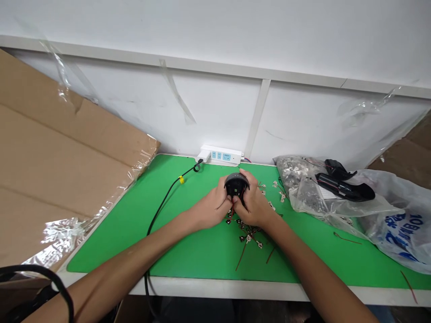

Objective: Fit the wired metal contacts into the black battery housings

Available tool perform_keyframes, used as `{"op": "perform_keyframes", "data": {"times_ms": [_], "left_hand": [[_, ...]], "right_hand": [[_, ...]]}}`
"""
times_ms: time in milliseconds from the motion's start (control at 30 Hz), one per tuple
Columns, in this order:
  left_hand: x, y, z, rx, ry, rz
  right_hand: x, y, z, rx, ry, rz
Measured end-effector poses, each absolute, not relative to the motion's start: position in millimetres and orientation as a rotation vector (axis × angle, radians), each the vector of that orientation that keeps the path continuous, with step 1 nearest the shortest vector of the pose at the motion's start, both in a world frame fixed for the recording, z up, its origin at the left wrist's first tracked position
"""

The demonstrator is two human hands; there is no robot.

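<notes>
My left hand [212,208] and my right hand [252,202] both grip a round black housing [236,185] above the middle of a green work mat [188,253]. Red wires [233,206] run down from its underside between my fingers. Their far ends are hidden by my hands. Just below my hands, several small metal terminals with short wires [248,237] lie scattered on the mat, and more terminals [269,190] lie to the right of my right hand.
A black cable [161,211] with a yellow tag crosses the mat's left side to a white power strip [222,154] at the wall. To the right lie a clear bag of metal parts [303,190], black items [345,186], and a blue-printed plastic bag [397,224]. Cardboard [57,143] leans at the left.
</notes>
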State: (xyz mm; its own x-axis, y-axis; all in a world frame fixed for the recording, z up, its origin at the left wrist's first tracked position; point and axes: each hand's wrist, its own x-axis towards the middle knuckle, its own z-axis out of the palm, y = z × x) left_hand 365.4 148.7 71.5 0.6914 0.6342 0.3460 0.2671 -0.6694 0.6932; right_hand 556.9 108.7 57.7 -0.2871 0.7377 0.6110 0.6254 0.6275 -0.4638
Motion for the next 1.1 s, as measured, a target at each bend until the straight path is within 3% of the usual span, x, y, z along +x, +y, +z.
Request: {"op": "perform_keyframes", "data": {"times_ms": [1100], "left_hand": [[364.5, 146.2, 71.8, 2.213, 0.634, 0.783]], "right_hand": [[549.8, 101.7, 62.5, -1.042, -1.942, 0.229]]}}
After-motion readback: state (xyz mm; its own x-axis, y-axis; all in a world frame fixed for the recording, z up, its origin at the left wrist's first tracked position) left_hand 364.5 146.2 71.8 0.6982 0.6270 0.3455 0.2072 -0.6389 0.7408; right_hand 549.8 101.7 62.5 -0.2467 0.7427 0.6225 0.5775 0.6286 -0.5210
